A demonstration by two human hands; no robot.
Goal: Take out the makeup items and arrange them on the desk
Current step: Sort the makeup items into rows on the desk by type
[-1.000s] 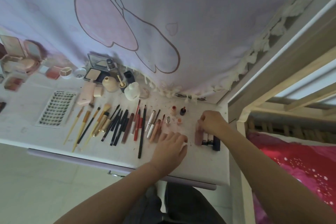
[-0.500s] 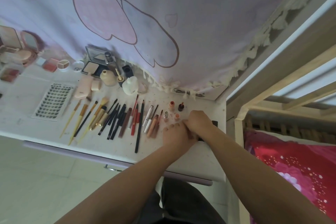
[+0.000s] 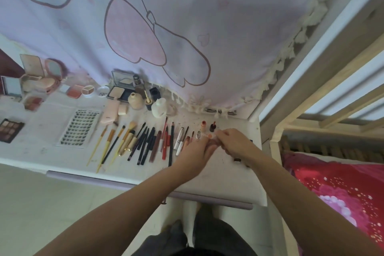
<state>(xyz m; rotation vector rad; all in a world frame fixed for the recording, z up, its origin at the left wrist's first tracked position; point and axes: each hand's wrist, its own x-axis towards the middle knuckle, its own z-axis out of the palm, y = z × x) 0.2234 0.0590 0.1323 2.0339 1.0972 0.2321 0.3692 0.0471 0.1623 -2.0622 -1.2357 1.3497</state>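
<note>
Placing small tube (image 3: 214, 141) near desk (image 3: 218, 181) right edge: left hand (image 3: 197, 150) and right hand (image 3: 233, 143) both pinch it. Keep parallel with pencils (image 3: 145, 143), ends aligned, avoid toppling bottles (image 3: 207, 126).

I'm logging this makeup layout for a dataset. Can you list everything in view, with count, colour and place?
desk: one, white, centre
curtain: one, lilac with pink drawings, behind desk
compacts: several, pink and beige, far left
eyeshadow palette: one, brown, left edge
lash tray: one, white, left of brushes
brushes: about five, gold handles, centre-left
pencils: a dozen or so, black, brown, red, centre
bottles: a few, beige and white, at curtain hem
small vials: two, orange and dark red, beyond hands
bed cover: one, red, right
left hand: curled, meets right
right hand: curled around something small
</note>
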